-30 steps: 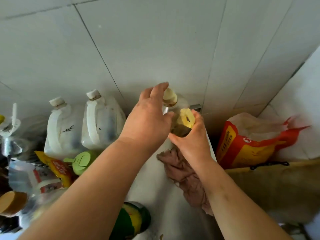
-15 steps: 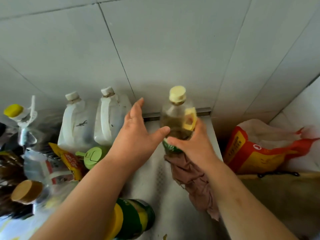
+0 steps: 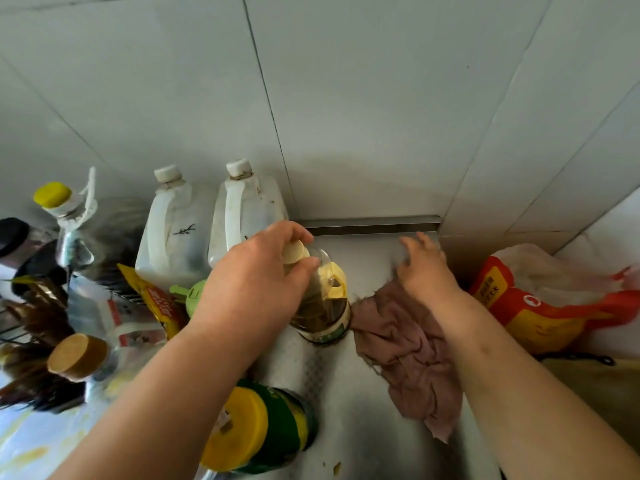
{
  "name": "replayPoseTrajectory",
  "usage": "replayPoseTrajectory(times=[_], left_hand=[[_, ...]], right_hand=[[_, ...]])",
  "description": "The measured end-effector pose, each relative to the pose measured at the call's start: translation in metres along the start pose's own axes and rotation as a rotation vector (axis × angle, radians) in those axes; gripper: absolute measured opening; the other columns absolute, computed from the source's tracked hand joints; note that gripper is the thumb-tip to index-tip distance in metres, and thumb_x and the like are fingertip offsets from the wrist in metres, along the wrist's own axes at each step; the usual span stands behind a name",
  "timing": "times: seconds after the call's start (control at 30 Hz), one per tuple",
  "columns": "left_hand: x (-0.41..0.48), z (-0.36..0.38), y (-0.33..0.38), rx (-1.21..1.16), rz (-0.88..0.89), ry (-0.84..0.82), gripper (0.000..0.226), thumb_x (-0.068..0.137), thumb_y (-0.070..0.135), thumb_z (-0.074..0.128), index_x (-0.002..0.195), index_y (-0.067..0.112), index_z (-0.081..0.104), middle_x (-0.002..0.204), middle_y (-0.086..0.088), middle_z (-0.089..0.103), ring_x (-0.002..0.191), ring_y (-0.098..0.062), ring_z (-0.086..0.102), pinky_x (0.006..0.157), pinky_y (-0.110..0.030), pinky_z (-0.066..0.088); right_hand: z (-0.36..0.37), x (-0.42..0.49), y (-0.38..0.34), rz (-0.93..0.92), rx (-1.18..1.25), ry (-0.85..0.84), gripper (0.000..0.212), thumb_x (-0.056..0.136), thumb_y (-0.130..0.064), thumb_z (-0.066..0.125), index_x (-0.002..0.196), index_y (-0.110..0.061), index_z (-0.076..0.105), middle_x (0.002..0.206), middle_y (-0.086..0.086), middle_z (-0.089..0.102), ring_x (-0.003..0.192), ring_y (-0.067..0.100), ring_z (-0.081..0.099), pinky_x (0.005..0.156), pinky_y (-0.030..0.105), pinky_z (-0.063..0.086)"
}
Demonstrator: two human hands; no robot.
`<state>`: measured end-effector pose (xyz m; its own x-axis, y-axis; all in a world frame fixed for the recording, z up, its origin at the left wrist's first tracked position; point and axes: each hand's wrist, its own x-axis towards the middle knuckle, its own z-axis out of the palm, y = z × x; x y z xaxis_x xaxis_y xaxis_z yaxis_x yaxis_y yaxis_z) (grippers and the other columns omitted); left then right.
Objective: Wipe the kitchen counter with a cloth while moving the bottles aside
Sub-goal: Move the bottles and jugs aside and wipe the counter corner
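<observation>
Left hand (image 3: pixel 256 282) clenches round the cream cap and clear neck of the oil bottle (image 3: pixel 322 317), whose green-labelled base sits mid-counter with amber liquid inside. Right hand (image 3: pixel 426 271), fingers splayed flat, presses the crumpled mauve cloth (image 3: pixel 405 344) onto the embossed steel counter (image 3: pixel 356 427) at the bottle's three o'clock, right against its base. Two grimy white handled jugs (image 3: pixel 173 237) stand at ten o'clock, and a yellow-lidded green jar (image 3: pixel 256 427) at seven.

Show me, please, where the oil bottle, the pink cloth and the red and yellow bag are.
oil bottle (image 3: pixel 321 316), head view, on its oil-filled body.
pink cloth (image 3: pixel 407 344), head view, on its crumpled middle.
red and yellow bag (image 3: pixel 547 323), head view, on its printed front.
</observation>
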<state>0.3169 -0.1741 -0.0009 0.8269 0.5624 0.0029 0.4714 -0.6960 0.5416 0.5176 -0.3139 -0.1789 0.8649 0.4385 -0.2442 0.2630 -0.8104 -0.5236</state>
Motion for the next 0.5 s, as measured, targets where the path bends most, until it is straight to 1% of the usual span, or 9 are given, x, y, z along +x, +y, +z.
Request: replayPoseTrajectory(times=[0.03,0.07,0.1,0.17,0.27,0.37,0.43,0.5], left_hand=[[-0.001,0.001,0.001,0.01,0.005,-0.003,0.018,0.086,0.043,0.057,0.104,0.043,0.054,0.089,0.014,0.061,0.078,-0.01,0.061,0.065,-0.032,0.054],[-0.001,0.002,0.002,0.018,0.013,-0.002,0.019,0.086,0.043,0.057,0.105,0.042,0.053,0.091,0.013,0.061,0.08,-0.012,0.061,0.067,-0.034,0.054],[-0.001,0.002,0.003,0.027,0.023,0.003,0.02,0.087,0.043,0.056,0.107,0.041,0.053,0.093,0.013,0.061,0.082,-0.013,0.061,0.069,-0.036,0.054],[-0.001,0.004,0.002,0.044,0.036,0.013,0.022,0.088,0.043,0.054,0.11,0.04,0.052,0.096,0.013,0.06,0.085,-0.013,0.059,0.071,-0.035,0.053],[0.0,0.005,0.001,0.053,0.05,0.022,0.025,0.089,0.043,0.052,0.113,0.04,0.051,0.1,0.015,0.059,0.087,-0.012,0.057,0.071,-0.031,0.05],[0.001,0.006,0.0,0.061,0.053,0.02,0.025,0.088,0.045,0.052,0.113,0.04,0.05,0.099,0.016,0.056,0.088,-0.012,0.055,0.071,-0.03,0.049],[0.003,0.008,0.0,0.062,0.05,0.022,0.026,0.088,0.044,0.052,0.114,0.04,0.05,0.098,0.016,0.054,0.087,-0.011,0.054,0.071,-0.029,0.048],[0.003,0.007,0.001,0.055,0.043,0.022,0.026,0.088,0.043,0.053,0.114,0.039,0.051,0.098,0.016,0.054,0.088,-0.011,0.054,0.072,-0.029,0.048]], right_hand=[[0.0,0.01,0.002,0.041,-0.072,-0.018,0.056,0.095,-0.014,0.05,0.148,-0.023,0.032,0.161,0.01,0.011,0.143,0.036,0.017,0.115,0.041,0.023],[0.002,0.018,0.004,0.067,-0.116,-0.053,0.057,0.095,-0.016,0.049,0.148,-0.024,0.03,0.162,0.01,0.005,0.144,0.038,0.013,0.116,0.041,0.02],[0.006,0.024,0.006,0.086,-0.135,-0.091,0.059,0.095,-0.017,0.049,0.149,-0.025,0.028,0.162,0.01,0.002,0.143,0.039,0.012,0.115,0.041,0.02],[0.012,0.032,0.011,0.096,-0.167,-0.127,0.062,0.094,-0.019,0.049,0.15,-0.026,0.024,0.162,0.01,0.001,0.14,0.041,0.015,0.114,0.041,0.022],[0.019,0.037,0.021,0.081,-0.242,-0.109,0.064,0.093,-0.022,0.046,0.152,-0.026,0.02,0.161,0.009,0.004,0.136,0.042,0.019,0.112,0.037,0.024],[0.021,0.039,0.026,0.043,-0.236,-0.088,0.062,0.094,-0.02,0.044,0.151,-0.023,0.022,0.16,0.004,0.01,0.132,0.04,0.025,0.11,0.034,0.025],[0.022,0.038,0.026,0.007,-0.22,-0.05,0.058,0.094,-0.018,0.045,0.149,-0.018,0.029,0.158,0.002,0.019,0.129,0.038,0.029,0.108,0.032,0.027],[0.021,0.031,0.024,-0.026,-0.153,-0.012,0.048,0.094,-0.018,0.05,0.141,-0.014,0.044,0.15,0.003,0.034,0.124,0.035,0.035,0.104,0.031,0.031]])
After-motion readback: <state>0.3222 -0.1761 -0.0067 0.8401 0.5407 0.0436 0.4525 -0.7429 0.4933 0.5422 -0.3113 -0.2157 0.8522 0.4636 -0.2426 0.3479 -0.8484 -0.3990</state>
